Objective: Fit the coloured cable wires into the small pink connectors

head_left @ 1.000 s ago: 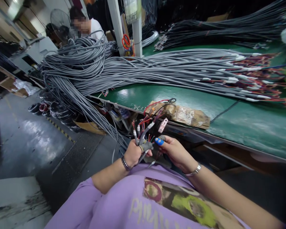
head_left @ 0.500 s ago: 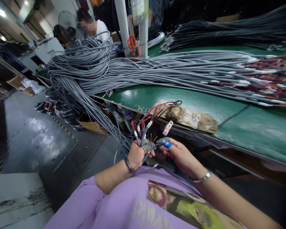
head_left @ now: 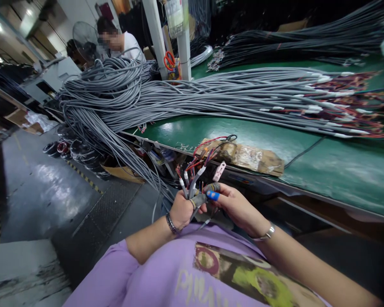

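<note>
My left hand [head_left: 183,208] is closed round several grey cables [head_left: 192,187], just in front of my body. White sleeves and thin coloured wires [head_left: 200,164] stick out above the fist. My right hand [head_left: 232,202] pinches at the near end of one cable, right beside the left thumb. Blue tape covers its thumb, and a grey finger cover sits on the index finger. Thin wires show close to these fingertips, but what lies between them is mostly hidden. A pale pink slotted piece [head_left: 219,171] hangs at the bench edge just above my right hand.
Long grey cables [head_left: 192,100] lie across the green bench [head_left: 310,170] and droop off its left end. A taped cardboard strip [head_left: 252,158] rests along the front edge. Orange-handled scissors [head_left: 169,60] hang by a post. Another person [head_left: 131,44] sits beyond the coil.
My right hand has moved left, up against my left hand, and the wires it was drawing out sideways are now mostly covered. The view has shifted slightly to the right.
</note>
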A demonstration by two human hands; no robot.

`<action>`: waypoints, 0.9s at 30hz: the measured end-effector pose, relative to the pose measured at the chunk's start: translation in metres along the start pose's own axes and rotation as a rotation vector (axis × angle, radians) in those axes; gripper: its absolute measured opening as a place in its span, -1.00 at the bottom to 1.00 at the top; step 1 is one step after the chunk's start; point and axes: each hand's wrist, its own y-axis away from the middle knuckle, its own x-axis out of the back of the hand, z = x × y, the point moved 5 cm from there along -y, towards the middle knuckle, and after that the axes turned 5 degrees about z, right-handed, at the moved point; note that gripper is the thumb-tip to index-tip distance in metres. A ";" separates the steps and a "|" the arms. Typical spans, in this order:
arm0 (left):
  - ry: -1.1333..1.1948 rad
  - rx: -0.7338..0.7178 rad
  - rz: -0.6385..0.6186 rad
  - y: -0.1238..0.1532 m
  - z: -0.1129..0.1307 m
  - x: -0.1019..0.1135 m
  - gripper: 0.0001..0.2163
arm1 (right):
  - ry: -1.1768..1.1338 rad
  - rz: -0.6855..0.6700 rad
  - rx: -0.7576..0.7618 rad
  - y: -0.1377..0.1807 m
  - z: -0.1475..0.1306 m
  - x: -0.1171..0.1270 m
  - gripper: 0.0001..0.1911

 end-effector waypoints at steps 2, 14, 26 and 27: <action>0.003 -0.009 -0.018 -0.001 0.000 0.001 -0.56 | -0.030 0.021 -0.003 0.001 0.000 0.001 -0.69; 0.038 -0.005 -0.014 -0.001 -0.002 0.002 -0.59 | -0.018 0.155 -0.003 0.005 -0.001 0.002 -0.60; 0.032 -0.038 0.001 -0.003 -0.002 0.003 -0.61 | 0.017 0.180 0.022 0.002 0.000 0.005 -0.62; 0.022 -0.042 -0.006 -0.002 -0.001 0.002 -0.61 | 0.021 0.175 0.022 0.002 -0.002 0.004 -0.62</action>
